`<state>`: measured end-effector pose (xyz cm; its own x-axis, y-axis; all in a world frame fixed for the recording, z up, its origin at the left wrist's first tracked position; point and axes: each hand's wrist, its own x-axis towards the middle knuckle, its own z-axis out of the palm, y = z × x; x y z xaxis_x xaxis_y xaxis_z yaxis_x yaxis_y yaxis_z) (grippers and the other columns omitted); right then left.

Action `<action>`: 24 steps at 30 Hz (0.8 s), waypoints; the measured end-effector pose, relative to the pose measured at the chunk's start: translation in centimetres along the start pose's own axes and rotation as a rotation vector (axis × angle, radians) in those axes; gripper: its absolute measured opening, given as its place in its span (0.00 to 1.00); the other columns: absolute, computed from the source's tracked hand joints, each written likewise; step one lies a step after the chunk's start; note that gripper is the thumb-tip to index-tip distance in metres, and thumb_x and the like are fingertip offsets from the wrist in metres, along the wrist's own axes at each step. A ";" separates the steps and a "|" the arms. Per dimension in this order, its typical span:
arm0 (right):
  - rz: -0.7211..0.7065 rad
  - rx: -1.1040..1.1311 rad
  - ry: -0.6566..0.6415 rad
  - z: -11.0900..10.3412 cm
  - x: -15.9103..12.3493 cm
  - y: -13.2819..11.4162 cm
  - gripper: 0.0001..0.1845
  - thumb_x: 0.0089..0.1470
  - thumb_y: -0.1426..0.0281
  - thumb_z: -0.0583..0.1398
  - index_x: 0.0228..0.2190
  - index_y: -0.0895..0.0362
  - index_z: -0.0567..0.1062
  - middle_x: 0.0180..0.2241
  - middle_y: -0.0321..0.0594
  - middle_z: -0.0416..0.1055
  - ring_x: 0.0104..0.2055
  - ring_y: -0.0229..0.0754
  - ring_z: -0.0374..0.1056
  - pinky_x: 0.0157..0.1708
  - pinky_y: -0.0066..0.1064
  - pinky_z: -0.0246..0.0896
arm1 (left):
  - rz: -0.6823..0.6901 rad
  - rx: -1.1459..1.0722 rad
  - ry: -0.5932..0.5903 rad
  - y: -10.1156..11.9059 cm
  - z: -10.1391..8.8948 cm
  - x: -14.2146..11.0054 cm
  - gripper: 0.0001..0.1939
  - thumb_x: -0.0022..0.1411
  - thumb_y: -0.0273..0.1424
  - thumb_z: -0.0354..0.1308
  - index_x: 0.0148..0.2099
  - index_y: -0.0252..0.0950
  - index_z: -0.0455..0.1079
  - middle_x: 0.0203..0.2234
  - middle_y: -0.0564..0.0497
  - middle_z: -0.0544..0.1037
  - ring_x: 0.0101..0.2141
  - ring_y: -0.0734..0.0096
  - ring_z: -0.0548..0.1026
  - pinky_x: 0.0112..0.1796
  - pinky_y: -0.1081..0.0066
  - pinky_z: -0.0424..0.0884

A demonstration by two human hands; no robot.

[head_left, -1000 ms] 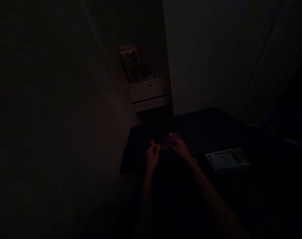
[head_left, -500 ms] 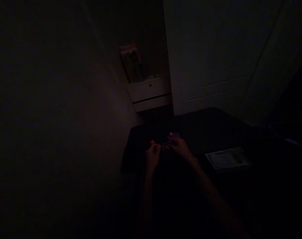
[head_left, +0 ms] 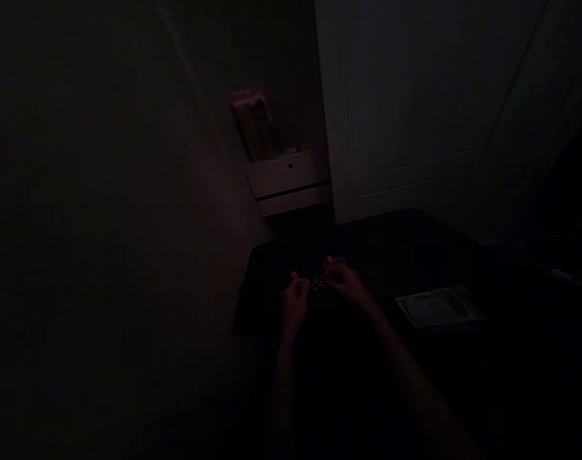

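The room is very dark. Over a dark table (head_left: 391, 243), my left hand (head_left: 295, 297) is closed, thumb and fingers drawn together; whatever they pinch is too dim to name. My right hand (head_left: 345, 282) is closed in a similar pinch, its fingertips beside several small light beads or dots (head_left: 317, 282) lying between the two hands. Just beyond my left fingers is a small glowing red-orange thing (head_left: 294, 275). Another red-orange thing (head_left: 329, 260) sits by a purple object (head_left: 339, 261) just past my right hand; their kinds I cannot make out.
Right of my right forearm lies a pale booklet or printed sheet (head_left: 439, 308). A wall (head_left: 176, 223) runs along the left. Behind the table stand a white drawer unit (head_left: 291, 176) with a colourful packet (head_left: 255, 124) on top, and a pale door (head_left: 405, 128).
The scene has grown slightly dimmer, and the dots between my hands look less red. Both hands stay in almost the same place.
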<state>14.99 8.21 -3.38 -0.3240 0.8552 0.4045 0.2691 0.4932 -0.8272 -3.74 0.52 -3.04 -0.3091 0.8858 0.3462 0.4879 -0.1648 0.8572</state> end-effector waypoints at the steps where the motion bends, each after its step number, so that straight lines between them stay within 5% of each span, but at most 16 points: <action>1: 0.002 -0.009 0.000 0.0 0.0 0.0 0.08 0.52 0.72 0.68 0.36 0.55 0.84 0.37 0.41 0.82 0.36 0.43 0.76 0.39 0.33 0.70 | -0.002 -0.003 -0.002 0.0 0.0 0.0 0.11 0.67 0.37 0.59 0.41 0.36 0.78 0.32 0.48 0.83 0.33 0.66 0.80 0.37 0.70 0.72; 24: -0.027 -0.048 -0.066 0.3 -0.2 0.0 0.12 0.50 0.74 0.71 0.39 0.53 0.85 0.47 0.42 0.78 0.40 0.42 0.75 0.43 0.34 0.71 | 0.020 0.010 0.002 -0.1 0.0 -0.2 0.11 0.66 0.38 0.58 0.40 0.37 0.77 0.33 0.47 0.84 0.35 0.64 0.81 0.38 0.69 0.73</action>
<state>14.79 8.01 -3.56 -0.3901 0.8300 0.3986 0.3020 0.5243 -0.7962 -3.72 0.34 -3.25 -0.3012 0.8813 0.3640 0.5020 -0.1780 0.8464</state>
